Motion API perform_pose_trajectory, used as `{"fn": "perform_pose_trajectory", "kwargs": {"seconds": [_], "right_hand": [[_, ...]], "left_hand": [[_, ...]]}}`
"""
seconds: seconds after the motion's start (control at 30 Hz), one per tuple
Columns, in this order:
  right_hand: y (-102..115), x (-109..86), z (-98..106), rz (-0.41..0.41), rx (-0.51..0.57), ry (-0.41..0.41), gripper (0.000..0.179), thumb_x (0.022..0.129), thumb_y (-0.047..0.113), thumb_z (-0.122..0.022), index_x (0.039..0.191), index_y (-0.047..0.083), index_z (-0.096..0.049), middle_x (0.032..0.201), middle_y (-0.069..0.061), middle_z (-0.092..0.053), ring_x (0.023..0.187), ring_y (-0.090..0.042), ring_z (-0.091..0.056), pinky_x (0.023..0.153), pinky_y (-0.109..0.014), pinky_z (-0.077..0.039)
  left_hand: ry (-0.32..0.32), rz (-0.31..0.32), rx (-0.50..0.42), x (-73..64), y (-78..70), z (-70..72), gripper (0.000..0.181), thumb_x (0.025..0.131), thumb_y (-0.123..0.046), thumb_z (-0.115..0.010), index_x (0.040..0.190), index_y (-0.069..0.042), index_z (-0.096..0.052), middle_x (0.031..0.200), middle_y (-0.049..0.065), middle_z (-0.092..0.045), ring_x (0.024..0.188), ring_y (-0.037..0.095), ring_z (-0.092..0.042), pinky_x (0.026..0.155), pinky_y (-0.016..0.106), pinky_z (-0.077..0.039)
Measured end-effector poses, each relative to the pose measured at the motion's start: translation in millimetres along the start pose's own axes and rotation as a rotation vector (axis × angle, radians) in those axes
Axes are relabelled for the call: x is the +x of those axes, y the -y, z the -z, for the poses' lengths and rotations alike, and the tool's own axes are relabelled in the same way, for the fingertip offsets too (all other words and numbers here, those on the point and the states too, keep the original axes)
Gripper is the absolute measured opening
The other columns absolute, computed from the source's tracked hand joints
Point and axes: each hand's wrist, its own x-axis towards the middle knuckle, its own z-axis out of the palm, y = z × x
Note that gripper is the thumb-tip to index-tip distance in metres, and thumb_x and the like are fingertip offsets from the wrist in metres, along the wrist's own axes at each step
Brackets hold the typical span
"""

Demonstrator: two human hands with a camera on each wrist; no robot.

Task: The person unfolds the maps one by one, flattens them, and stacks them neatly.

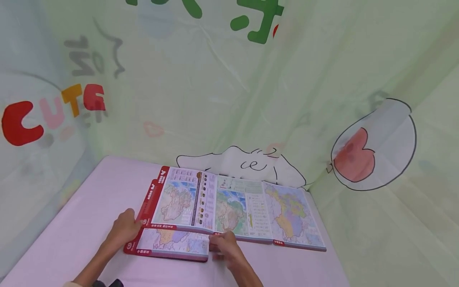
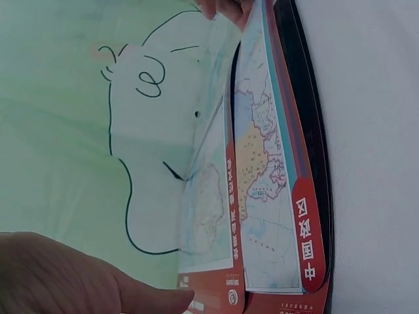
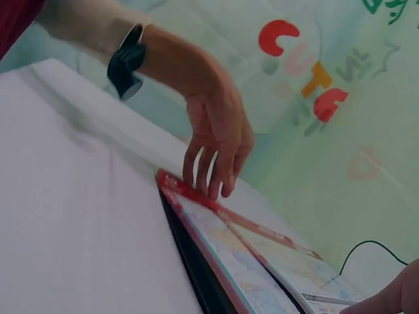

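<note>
Two red-bordered folding maps lie overlapped. The upper map [image 1: 179, 199] is spread flat, its panels reaching right to a coloured map panel [image 1: 294, 215]. Below it, the front strip of the lower map [image 1: 168, 241] shows; its rear part is covered. My left hand [image 1: 125, 227] is at the red left border, and in the right wrist view its fingers [image 3: 226, 186] point straight down onto that border. My right hand [image 1: 227, 245] pinches the lower map's right end, slightly blurred. Only part of that hand [image 3: 393, 294] shows in the right wrist view.
The maps lie on a pale pink table [image 1: 111, 179]. Behind them hangs a light green curtain [image 1: 201, 99] with printed letters and line drawings, close to the maps' far edge. Side curtains border the table. A dark wrist strap [image 3: 126, 69] sits on the left arm.
</note>
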Motion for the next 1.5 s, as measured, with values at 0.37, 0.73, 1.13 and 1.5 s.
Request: {"fn": "perform_pose_trajectory", "kwargs": {"seconds": [0.37,0.73,1.13,1.5], "right_hand": [[0.7,8.5,6.7,-0.133,0.062,0.046,0.015,0.102,0.014,-0.072,0.109,0.001,-0.071,0.096,-0.004,-0.083,0.088,-0.016,-0.074,0.076,-0.031,-0.051],[-0.8,-0.6,-3.4,0.137,-0.238,-0.076,0.018,0.096,0.012,-0.078,0.098,-0.004,-0.071,0.094,-0.007,-0.066,0.08,-0.015,-0.06,0.063,-0.026,-0.049],[-2.6,5.1,0.3,0.092,-0.068,-0.1,0.017,0.095,0.009,-0.076,0.099,-0.008,-0.075,0.078,-0.006,-0.074,0.059,-0.009,-0.065,0.056,-0.025,-0.062],[9.0,-2.8,6.3,0.155,-0.067,-0.128,0.024,0.099,0.017,-0.076,0.093,-0.006,-0.076,0.066,-0.001,-0.068,0.052,-0.009,-0.06,0.052,-0.028,-0.061]], "left_hand": [[-0.009,0.035,-0.012,0.9,-1.5,2.3,0.037,0.097,-0.007,-0.073,0.114,0.021,-0.058,0.098,0.032,-0.068,0.083,0.034,-0.07,0.073,0.049,-0.066],[-0.038,0.058,-0.018,5.0,-3.3,-1.3,0.036,0.092,-0.005,-0.077,0.115,0.019,-0.063,0.099,0.03,-0.071,0.083,0.033,-0.07,0.075,0.047,-0.066],[-0.093,0.033,-0.044,7.4,-2.6,4.5,0.032,0.097,-0.011,-0.078,0.11,0.017,-0.07,0.096,0.027,-0.075,0.08,0.029,-0.072,0.07,0.042,-0.066],[-0.012,0.067,-0.111,11.6,2.8,23.7,0.044,0.092,-0.018,-0.082,0.113,0.017,-0.065,0.099,0.028,-0.071,0.074,0.023,-0.071,0.062,0.034,-0.063]]}}
